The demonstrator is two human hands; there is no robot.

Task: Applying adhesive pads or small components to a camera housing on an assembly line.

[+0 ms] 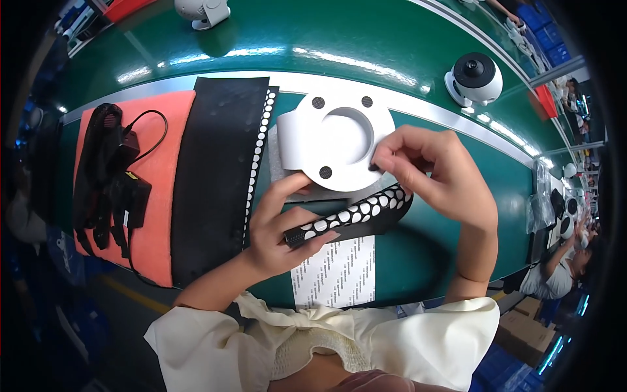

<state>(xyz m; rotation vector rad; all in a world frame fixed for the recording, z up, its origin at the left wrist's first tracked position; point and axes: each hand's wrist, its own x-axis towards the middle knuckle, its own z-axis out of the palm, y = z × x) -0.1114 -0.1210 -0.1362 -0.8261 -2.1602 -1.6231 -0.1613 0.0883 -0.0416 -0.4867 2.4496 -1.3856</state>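
A white ring-shaped base (pixel 311 138) with a wide round hole and a flat tab lies in front of me. Three small round black pads (pixel 325 172) sit on its face. My right hand (pixel 441 166) pinches a small black pad (pixel 373 167) between thumb and forefinger at the ring's near right edge. In my left hand (pixel 277 232) is a bent black sheet of round pads (pixel 356 214), its edge lined with white dots; the fingertips of that hand reach the base's near edge. Under the base, a grey flat piece (pixel 279 157) is partly hidden.
To the left, black foam sheets (pixel 219 163) overlap an orange foam sheet (pixel 160 228) carrying black power adapters (pixel 134 196) and cables. White printed backing paper (pixel 334 271) lies close to me. White cameras (pixel 486 85) stand beyond the bench strip. Other people work at far right.
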